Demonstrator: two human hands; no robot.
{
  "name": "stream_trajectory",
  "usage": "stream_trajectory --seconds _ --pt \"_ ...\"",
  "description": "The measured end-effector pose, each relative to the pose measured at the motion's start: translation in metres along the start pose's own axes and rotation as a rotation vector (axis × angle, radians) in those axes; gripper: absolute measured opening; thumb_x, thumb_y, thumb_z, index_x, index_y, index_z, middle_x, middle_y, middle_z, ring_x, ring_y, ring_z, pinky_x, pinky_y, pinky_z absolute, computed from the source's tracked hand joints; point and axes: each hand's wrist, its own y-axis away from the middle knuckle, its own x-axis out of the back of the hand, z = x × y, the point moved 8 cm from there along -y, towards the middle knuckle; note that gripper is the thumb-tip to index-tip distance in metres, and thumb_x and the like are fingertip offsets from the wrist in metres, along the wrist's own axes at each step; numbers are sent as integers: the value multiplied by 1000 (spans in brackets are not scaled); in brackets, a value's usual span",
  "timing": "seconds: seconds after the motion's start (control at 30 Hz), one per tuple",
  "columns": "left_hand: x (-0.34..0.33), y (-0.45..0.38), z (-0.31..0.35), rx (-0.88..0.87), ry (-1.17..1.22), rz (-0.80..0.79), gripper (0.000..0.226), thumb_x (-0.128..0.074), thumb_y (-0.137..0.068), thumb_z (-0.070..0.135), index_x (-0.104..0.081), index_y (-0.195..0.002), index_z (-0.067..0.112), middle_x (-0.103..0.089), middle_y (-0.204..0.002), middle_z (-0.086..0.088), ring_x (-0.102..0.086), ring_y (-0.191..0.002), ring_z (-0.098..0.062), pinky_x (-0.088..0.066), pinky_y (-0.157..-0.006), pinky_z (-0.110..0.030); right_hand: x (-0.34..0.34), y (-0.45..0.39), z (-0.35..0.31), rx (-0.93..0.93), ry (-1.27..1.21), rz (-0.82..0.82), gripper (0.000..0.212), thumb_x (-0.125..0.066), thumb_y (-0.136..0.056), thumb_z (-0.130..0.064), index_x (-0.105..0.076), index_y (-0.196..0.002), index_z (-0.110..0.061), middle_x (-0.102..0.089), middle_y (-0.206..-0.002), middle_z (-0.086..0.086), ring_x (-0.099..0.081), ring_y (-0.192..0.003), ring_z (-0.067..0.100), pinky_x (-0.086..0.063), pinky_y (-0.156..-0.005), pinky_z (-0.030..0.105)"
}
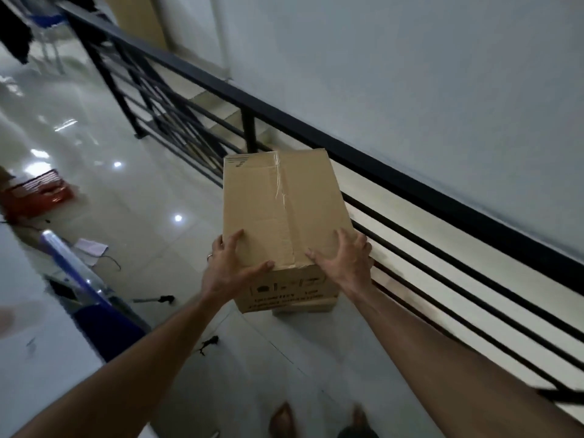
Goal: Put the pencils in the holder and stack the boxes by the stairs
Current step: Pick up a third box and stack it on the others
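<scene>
Both hands grip the near end of a taped cardboard box (284,213): left hand (229,263) spread over the near-left top corner w/ thumb along the front edge, right hand (343,260) spread over the near-right corner, fingers splayed on the lid. Neither is closed into a fist; they're flat, wide-open palms pressing and steadying the carton rather than pinching it, prob. because it's too broad to clasp any other way. The box sits just beside the black stair railing (410,184), long side roughly parallel to the bars, which fits the "by the stairs" spot. A sliver of a second box (303,308) peeks out under the front bottom edge, so the top one looks to be resting on it, or nearly so; can't tell if full weight is down yet. Judging by that, the stacking step is at the align-and-settle stage. Pencils and holder aren't visible here. On the glossy floor (142,200) to the left, well apart, lie a red basket (38,194) and some paper scraps.
</scene>
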Motion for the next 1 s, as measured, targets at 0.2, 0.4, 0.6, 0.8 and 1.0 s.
stream_trajectory --seconds 0.2,0.4,0.6,0.8,1.0 --pt "-67 57 25 -49 21 -165 109 -75 -54 70 -27 -145 33 -23 -147 -2 -41 -127 -33 -53 -88 -58 30 64 82 -118 48 67 95 -60 -63 -82 -40 -136 -25 -33 -132 13 -36 -117 31 -41 -92 49" --pt "-140 109 68 -180 -88 -273 101 -73 -60 70 -28 -143 33 -24 -149 -3 -45 -124 -31 -54 -87 -53 56 143 183 -303 -14 124 96 -58 -63 -84 -41 -137 -25 -36 -132 11 -37 -118 30 -42 -93 49" --pt "-215 175 111 -320 -132 -349 103 -74 -59 71 -27 -143 36 -27 -147 -2 -43 -120 -24 -52 -86 -47 92 228 277 -436 -38 210 94 -56 -64 -85 -40 -135 -26 -35 -135 10 -34 -122 30 -40 -93 50" --pt "-297 265 173 -430 -119 -485 107 -73 -54 76 -23 -141 39 -24 -149 -1 -46 -122 -30 -54 -86 -50 148 323 377 -550 -66 325 94 -56 -65 -85 -39 -137 -28 -36 -138 11 -34 -127 32 -40 -96 53" --pt "-388 367 246 -603 -214 -570 107 -71 -58 75 -21 -144 37 -23 -151 -3 -41 -128 -32 -50 -93 -56 212 435 478 -710 -68 469 89 -61 -65 -81 -41 -134 -28 -38 -135 11 -37 -122 31 -40 -93 50"
